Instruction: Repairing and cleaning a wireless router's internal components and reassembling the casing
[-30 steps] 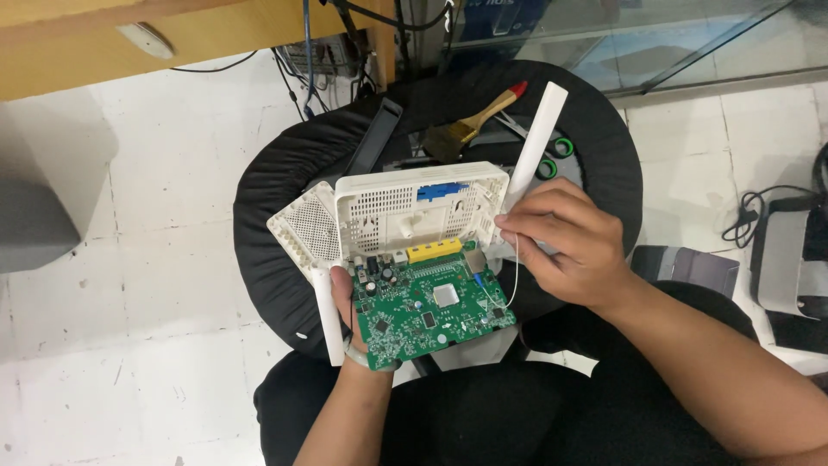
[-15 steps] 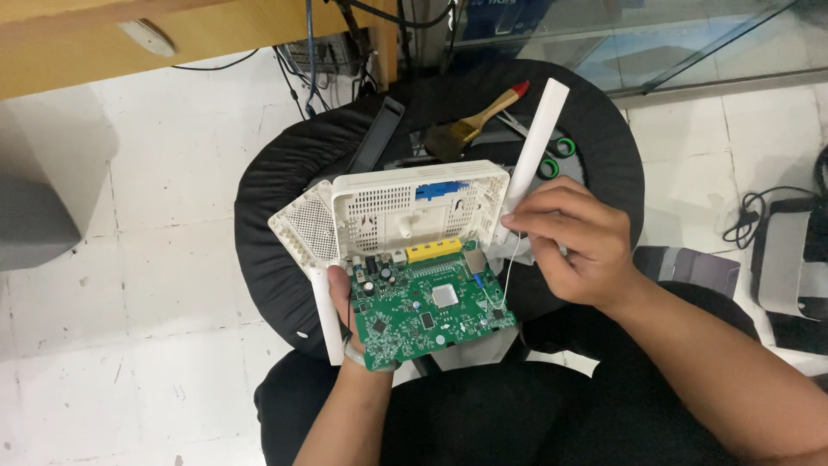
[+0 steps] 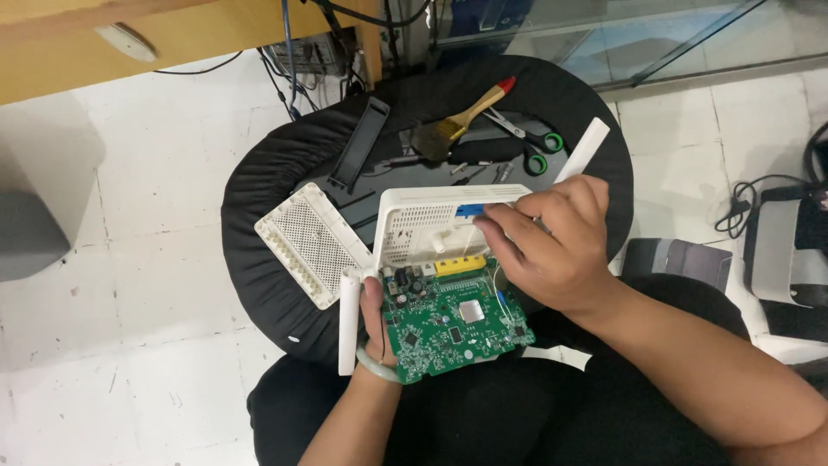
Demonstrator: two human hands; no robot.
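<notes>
L hand sits under the green circuit board, thumb hooked over its left edge, so it's closed on the board and props it flat over the lap w/ the chips facing up. R hand is curled over the rim of the white router shell, fingertips pinched at the blue port by the board's back edge; can't tell if they grip a wire or just press the shell. Shell stands tipped up behind the board, prob. so the ports stay in reach. The other shell half, vented, lies flat to the left on the black cushion, out of the way. Brush, scissors & a black strip lie at the cushion's far side, well apart from the hands. Vs 1 s ago: R hand has moved up from the board's right edge to the shell's top rim, and the vented half lies further out to the left.
</notes>
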